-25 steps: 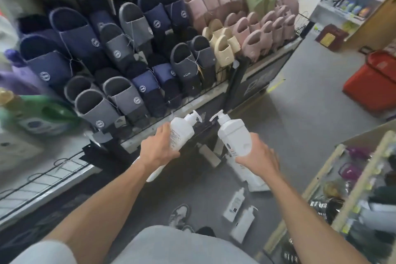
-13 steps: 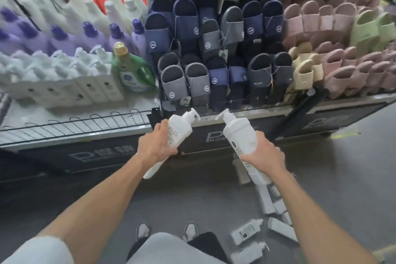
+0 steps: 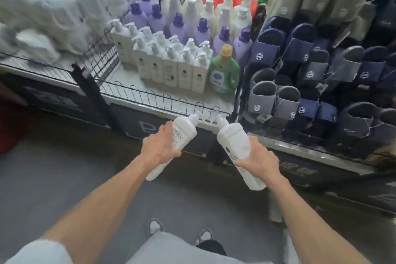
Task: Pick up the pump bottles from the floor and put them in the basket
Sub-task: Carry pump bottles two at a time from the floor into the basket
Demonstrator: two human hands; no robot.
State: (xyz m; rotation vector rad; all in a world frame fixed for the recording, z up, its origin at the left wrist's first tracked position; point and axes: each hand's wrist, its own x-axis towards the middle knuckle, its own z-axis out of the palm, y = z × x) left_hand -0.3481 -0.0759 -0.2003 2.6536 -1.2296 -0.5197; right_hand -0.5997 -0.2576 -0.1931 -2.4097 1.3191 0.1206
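- White plastic first: the left-hand pump bottle (image 3: 183, 135) sits just left of frame centre, tilted so its pump head points up and right and its base points down toward the lower left.
- The left hand (image 3: 159, 146) has fingers and thumb wrapped round the middle of that bottle, a proper full grip, with the printed side facing the camera.
- The right-hand pump bottle (image 3: 235, 146) is just right of centre, leaning the other way with its pump head up and left. The two nozzles are near each other but apart.
- The right hand (image 3: 257, 159) is curled tight round the lower half of it, and the base pokes out below the hand.
- Both bottles are up off the floor, in front of the wire basket (image 3: 162, 100). Their pump heads overlap its low front rail in the picture, and I can't tell if they actually touch the wire.
- Inside the basket, upper middle of the frame, the shelf pump bottles (image 3: 171, 64) are the same white kind, upright in tight rows.
- A green jug (image 3: 224, 73) with a yellowish cap stands right beside the row's right end.
- Purple-capped bottles (image 3: 177, 25) and taller white ones stand behind, with orange ones further up.
- Slippers (image 3: 310, 66), grey and navy, fill the right side of the frame.
- Upper left is just white blur, no idea what it is.
- Grey floor (image 3: 53, 178) runs across the bottom, with trainers (image 3: 155, 226) at bottom centre.
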